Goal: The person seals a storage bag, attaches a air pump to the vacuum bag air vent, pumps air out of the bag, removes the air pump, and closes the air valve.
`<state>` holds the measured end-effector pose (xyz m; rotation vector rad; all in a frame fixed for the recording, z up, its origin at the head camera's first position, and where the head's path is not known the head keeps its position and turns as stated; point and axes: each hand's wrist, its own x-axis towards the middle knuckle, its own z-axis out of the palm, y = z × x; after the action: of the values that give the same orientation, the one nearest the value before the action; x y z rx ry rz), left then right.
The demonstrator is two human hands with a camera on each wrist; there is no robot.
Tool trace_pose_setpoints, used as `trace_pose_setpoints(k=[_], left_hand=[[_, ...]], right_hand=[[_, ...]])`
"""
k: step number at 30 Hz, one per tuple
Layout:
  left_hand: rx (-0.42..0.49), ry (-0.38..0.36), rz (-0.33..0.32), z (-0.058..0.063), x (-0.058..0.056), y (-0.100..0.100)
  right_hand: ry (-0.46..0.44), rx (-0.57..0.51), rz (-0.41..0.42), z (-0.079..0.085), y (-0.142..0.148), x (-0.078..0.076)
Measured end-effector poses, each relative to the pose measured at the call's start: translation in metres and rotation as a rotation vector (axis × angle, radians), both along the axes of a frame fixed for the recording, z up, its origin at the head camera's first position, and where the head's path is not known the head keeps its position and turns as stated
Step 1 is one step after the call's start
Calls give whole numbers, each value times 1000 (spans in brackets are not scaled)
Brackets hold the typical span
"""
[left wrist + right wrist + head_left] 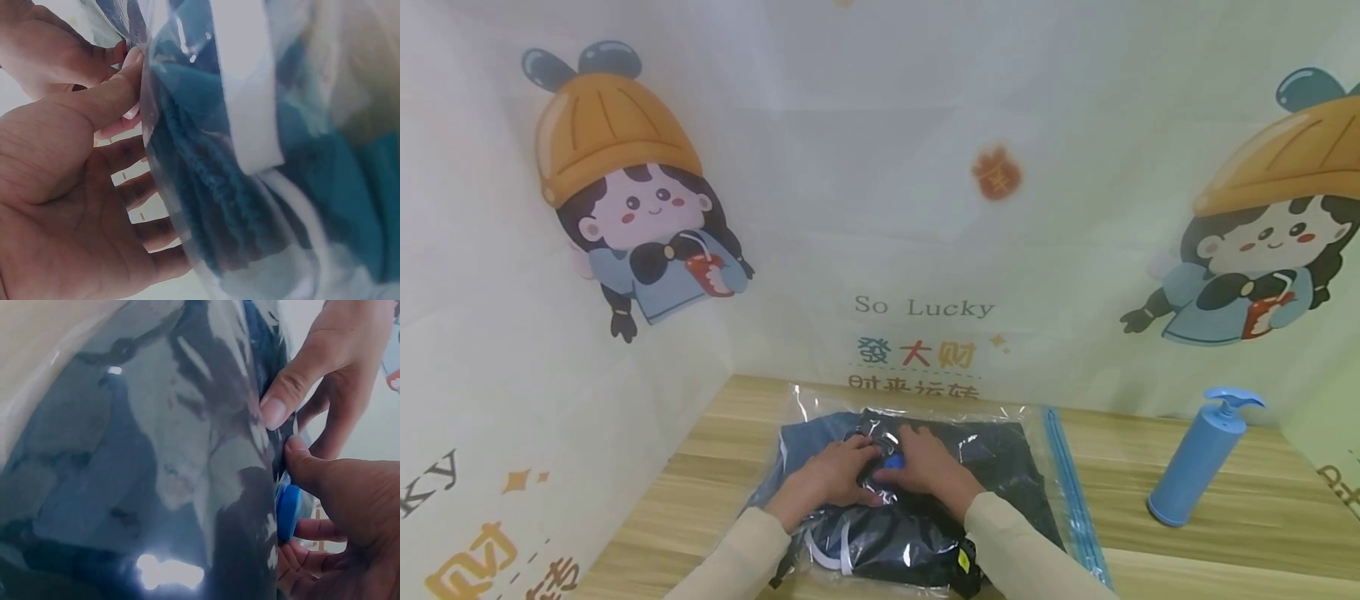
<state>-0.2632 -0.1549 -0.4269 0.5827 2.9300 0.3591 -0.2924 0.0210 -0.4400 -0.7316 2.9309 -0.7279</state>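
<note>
A clear plastic storage bag [1052, 500] packed with dark folded clothes [992, 450] lies on the table. A round blue valve cap [893, 461] sits near its middle. My left hand [831, 477] rests on the bag just left of the cap, fingers spread and thumb against the plastic. From the other side my right hand [928, 462] presses on the bag, the blue cap lying between its thumb and fingers. In the right wrist view the cap [287, 512] stands up from the plastic beside the fingers. Teal cloth and a white strap [247, 87] show through the bag.
A blue hand pump [1198, 467] stands on the wooden table [1150, 567] to the right of the bag. The bag's blue zip strip [1067, 475] runs down its right side. A printed white cloth [865, 208] hangs behind the table and along its left side.
</note>
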Motion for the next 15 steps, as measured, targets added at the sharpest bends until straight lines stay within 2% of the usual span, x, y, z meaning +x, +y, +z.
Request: trace_pose_setpoints(k=[8, 15], left_hand=[[0, -20, 10, 1, 0, 0], [-3, -19, 7, 0, 0, 0]], right_hand=[[98, 6, 40, -3, 3, -2], [76, 10, 73, -1, 4, -4]])
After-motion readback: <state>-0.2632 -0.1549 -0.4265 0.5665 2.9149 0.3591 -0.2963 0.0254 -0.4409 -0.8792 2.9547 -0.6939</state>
